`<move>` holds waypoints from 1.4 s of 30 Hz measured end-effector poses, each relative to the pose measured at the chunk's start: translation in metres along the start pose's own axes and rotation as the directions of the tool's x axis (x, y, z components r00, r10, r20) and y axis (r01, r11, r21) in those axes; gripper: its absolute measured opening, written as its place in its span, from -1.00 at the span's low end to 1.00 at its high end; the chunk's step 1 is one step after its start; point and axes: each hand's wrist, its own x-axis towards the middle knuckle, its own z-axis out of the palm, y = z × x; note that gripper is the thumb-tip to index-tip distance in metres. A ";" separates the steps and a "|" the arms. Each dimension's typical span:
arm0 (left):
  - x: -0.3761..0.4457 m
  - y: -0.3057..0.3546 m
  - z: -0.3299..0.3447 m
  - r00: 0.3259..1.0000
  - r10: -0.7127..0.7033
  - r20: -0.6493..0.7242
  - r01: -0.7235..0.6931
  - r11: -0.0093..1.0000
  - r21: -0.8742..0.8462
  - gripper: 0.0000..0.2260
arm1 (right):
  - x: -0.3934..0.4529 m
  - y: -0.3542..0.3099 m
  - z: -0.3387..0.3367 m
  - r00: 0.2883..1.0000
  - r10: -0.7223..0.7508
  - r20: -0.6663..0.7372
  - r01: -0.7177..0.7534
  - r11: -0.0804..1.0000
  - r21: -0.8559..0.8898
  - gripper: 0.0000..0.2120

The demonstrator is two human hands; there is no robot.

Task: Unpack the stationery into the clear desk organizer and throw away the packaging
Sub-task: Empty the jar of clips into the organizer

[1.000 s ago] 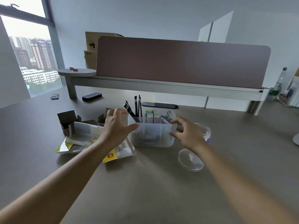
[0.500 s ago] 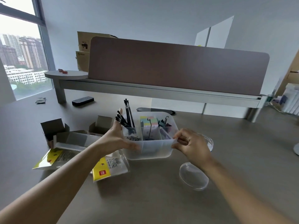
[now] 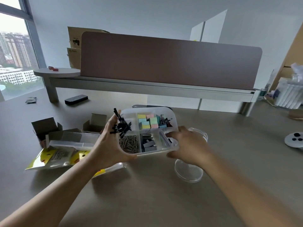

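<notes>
At frame centre the organizer (image 3: pixel 148 133) sits between the hands, left hand (image 3: pixel 109 145) gripping its left end and right hand (image 3: pixel 186 145) its right end, long axis left-right, while packaging (image 3: pixel 55 154) lies lower-left, nearer the left hand.

Both hands hold the clear organizer (image 3: pixel 148 112) tilted toward the camera above the desk (image 3: pixel 147 202): the left hand (image 3: pixel 109 148) grips its left wall, the right hand (image 3: pixel 186 146) its right end. Its compartments show black pens (image 3: pixel 121 126), paper clips (image 3: pixel 129 144), pastel sticky notes (image 3: pixel 147 121) and what look like binder clips (image 3: pixel 164 120). Opened packaging (image 3: pixel 65 148) lies to the left, and a clear round lid (image 3: pixel 188 173) sits below the right hand.
</notes>
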 end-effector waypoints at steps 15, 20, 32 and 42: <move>0.007 0.004 -0.001 0.997 -0.074 -0.007 0.072 0.986 -0.152 0.09 | 0.009 0.001 -0.004 1.000 -0.018 -0.019 0.019 0.998 0.054 -0.64; 0.006 0.002 -0.002 0.997 -0.077 0.007 0.077 0.977 -0.198 0.04 | 0.010 0.003 -0.005 0.998 -0.052 -0.025 0.054 0.992 0.114 -0.66; 0.007 0.000 -0.002 1.000 -0.019 0.001 0.019 0.985 -0.170 0.07 | 0.002 0.011 -0.006 0.993 -0.103 -0.055 0.110 0.985 0.134 -0.54; 0.002 -0.010 -0.005 0.963 0.270 -0.003 -0.269 0.962 0.032 0.06 | 0.003 -0.002 -0.007 0.995 -0.071 0.068 0.077 0.994 -0.083 -0.50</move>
